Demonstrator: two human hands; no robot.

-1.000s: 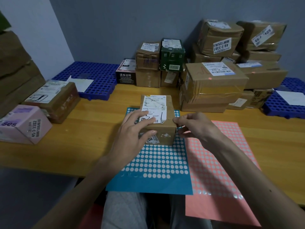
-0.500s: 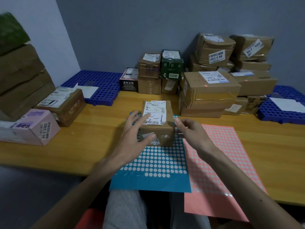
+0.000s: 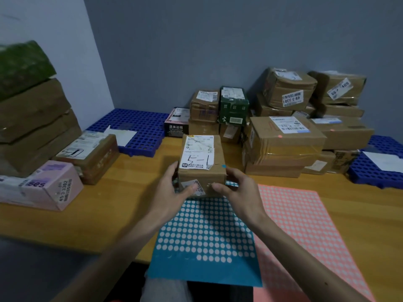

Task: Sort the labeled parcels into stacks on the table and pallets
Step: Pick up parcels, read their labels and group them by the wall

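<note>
green parcel (image 3: 24,66): blurred, cut by left edge | right pallet (image 3: 370,174): cut by right edge | held parcel (image 3: 202,158) label print: too small to read

Small brown labelled parcel (image 3: 201,164), upright between both hands, above blue dotted sheet (image 3: 205,238).

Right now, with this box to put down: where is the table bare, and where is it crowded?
Bare wood lies between the pink box and the blue dotted sheet, and between the pink dotted sheet and the right pallet. The left pallet is mostly bare. Crowded: the parcel stacks behind and right of the held box.
</note>
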